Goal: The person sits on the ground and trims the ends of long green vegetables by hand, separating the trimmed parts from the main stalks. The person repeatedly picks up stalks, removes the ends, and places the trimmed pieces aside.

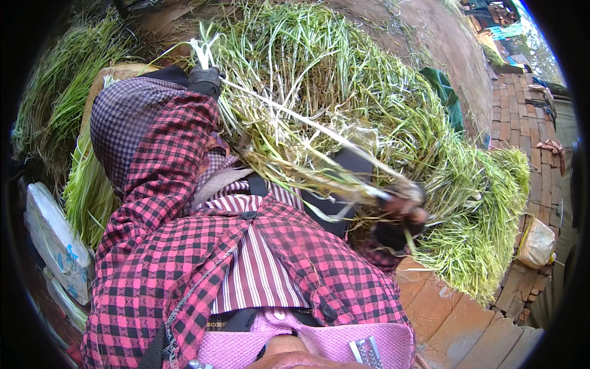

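My left hand (204,78), in a dark glove, grips a small bunch of green stalks with white stems (203,51), whose white ends point away from me. A long pale strand (304,121) stretches from beside it to my right hand (402,214). That hand is blurred, in a dark glove with bare fingertips, and closed on pale and yellowed leaves (295,173). Beneath and beyond both hands spreads a large heap of long green-leaved plants (322,60), with brown, dry leaves among them. My lap is partly hidden by loose leaves.
More green plants (60,97) lie at the far left, with a bundle (85,184) beside my left arm. A white foam box (60,242) is at lower left. Brick paving (511,110), a pale sack (537,243) and brown boards (449,313) are at right. Green cloth (443,94) touches the heap.
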### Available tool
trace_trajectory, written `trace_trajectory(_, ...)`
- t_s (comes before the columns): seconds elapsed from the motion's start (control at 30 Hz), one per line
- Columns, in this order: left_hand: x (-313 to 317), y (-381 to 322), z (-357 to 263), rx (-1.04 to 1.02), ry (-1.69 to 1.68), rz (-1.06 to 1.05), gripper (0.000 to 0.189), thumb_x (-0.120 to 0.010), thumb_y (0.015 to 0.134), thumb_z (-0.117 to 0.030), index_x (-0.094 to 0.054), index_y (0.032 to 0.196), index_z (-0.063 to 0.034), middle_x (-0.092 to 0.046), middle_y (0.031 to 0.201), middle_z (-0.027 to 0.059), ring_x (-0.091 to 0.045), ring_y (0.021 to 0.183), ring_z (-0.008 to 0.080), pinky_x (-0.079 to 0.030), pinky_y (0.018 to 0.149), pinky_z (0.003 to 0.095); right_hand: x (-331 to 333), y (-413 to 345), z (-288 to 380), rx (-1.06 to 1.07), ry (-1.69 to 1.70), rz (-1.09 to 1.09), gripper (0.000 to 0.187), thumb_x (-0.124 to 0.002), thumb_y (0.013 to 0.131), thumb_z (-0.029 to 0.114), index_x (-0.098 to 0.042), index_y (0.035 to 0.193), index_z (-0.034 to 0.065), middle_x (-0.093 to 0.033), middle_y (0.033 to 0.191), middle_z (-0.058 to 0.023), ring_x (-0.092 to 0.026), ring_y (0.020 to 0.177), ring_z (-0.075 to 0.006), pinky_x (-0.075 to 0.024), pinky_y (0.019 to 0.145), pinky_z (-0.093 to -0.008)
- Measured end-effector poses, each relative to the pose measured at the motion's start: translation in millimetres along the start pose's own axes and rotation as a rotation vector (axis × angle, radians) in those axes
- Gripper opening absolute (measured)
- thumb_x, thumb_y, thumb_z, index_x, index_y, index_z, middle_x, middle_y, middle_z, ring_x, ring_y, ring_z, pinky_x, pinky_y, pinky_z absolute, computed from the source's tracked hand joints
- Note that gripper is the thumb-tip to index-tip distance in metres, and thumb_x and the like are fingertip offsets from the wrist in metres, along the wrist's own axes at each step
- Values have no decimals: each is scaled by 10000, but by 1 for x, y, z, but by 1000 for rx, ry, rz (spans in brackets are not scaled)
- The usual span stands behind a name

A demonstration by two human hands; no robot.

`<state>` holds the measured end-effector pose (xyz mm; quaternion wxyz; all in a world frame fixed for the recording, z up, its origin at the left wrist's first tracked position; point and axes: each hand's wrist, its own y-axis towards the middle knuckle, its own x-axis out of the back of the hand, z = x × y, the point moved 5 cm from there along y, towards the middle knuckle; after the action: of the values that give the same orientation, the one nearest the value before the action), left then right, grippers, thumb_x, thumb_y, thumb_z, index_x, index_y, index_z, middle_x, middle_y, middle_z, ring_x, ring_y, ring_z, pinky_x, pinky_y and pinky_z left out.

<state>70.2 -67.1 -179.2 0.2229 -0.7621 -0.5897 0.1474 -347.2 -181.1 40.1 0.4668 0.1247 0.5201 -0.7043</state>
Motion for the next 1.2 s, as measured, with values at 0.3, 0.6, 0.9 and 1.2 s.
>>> trace_trajectory(0.3,0,-10,-36,-130,-158,-6,165,-598,774,-86,-533,910,-19,-604,628,96,-534,414,164,-366,341,265,63,-44,92,67,-2054,-1512,214,-562,751,170,-578,911,29,-579,892,-140,-552,868,-260,-433,779,-350)
trace_trajectory(0.6,-2,-92,-117,-97,-408,263,133,-593,805,-135,-501,869,-63,-598,610,70,-438,333,89,-304,271,209,-83,185,21,1113,-1711,-392,301,-604,740,108,-546,1023,23,-577,999,-131,-543,937,-272,-411,836,-326)
trace_trajectory(0.9,-31,-98,-76,-111,-555,514,239,-633,781,-174,-556,965,-42,-606,733,50,-483,464,66,-346,357,184,-69,220,34,723,-845,-176,170,-495,862,152,-582,776,33,-551,664,0,-456,576,-54,-373,520,-187)
trace_trajectory(1.2,-27,-112,-74,15,-337,483,248,-563,842,-240,-553,965,-25,-617,766,78,-477,425,89,-349,350,209,-99,246,22,718,-1043,-65,245,-536,849,241,-590,749,23,-553,576,-41,-509,533,-121,-388,495,-274)
